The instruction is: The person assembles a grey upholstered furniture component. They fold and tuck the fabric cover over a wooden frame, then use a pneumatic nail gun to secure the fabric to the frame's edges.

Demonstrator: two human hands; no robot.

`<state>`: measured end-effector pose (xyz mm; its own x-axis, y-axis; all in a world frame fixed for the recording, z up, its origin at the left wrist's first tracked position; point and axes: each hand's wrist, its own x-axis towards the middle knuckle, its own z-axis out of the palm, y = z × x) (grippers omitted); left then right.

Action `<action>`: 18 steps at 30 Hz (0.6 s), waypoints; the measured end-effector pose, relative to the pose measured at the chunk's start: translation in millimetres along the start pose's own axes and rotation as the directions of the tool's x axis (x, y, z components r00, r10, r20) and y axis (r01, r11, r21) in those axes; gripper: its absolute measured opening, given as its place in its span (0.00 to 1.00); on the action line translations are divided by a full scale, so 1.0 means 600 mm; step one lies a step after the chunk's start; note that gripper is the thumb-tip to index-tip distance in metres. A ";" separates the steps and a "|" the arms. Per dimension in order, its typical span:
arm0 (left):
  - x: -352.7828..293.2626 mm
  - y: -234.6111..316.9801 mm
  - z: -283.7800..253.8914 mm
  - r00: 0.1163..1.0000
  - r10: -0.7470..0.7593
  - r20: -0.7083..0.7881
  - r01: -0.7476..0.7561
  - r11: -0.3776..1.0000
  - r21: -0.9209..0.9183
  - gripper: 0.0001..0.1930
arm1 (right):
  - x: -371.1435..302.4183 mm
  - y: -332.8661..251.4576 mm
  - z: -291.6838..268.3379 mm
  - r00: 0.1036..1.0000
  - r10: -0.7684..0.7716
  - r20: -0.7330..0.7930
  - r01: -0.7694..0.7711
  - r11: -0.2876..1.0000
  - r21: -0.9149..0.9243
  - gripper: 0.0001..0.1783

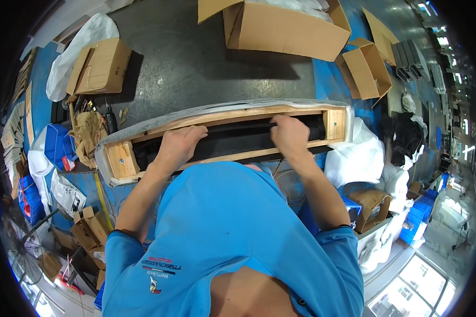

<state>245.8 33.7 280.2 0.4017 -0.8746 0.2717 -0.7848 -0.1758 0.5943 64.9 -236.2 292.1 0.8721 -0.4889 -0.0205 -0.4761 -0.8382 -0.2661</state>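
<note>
In front of me lies a long wooden frame (pixel 335 124) with pale end blocks and a bolt in each. Grey fabric (pixel 217 109) wraps its far side and ends. Black cloth (pixel 235 141) lines the hollow between the rails. My left hand (pixel 182 143) reaches over the near rail, fingers curled closed on the black cloth left of the middle. To the right, my right hand (pixel 291 135) pinches the same cloth near the far rail. The fingertips of both hands are partly hidden.
The frame rests at the near edge of a dark worktable (pixel 180 63). A closed-looking carton (pixel 103 66) and a power screwdriver (pixel 111 119) stand left; a large open carton (pixel 285 29) is at the back. A smaller open carton (pixel 364 71) and white sheeting (pixel 357 156) are right.
</note>
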 end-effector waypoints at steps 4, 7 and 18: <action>0.006 -0.001 0.002 0.997 0.054 -0.060 -0.054 0.998 -0.008 0.05 | 0.000 0.091 -0.031 0.993 -0.052 -0.108 0.052 0.999 0.001 0.05; 0.004 -0.002 0.000 0.995 -0.066 -0.078 0.067 0.998 0.010 0.07 | 0.002 0.085 -0.052 0.962 -0.256 -0.097 0.264 0.961 0.086 0.04; 0.007 0.009 -0.009 0.992 -0.117 -0.040 0.122 0.977 0.173 0.08 | 0.030 0.103 -0.058 0.904 -0.389 -0.180 0.412 0.904 0.114 0.07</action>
<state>245.9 31.6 288.8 0.5094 -0.8292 0.2302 -0.7996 -0.3571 0.4829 47.0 -305.1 308.8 0.9528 -0.1595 0.2583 -0.0586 -0.9315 -0.3591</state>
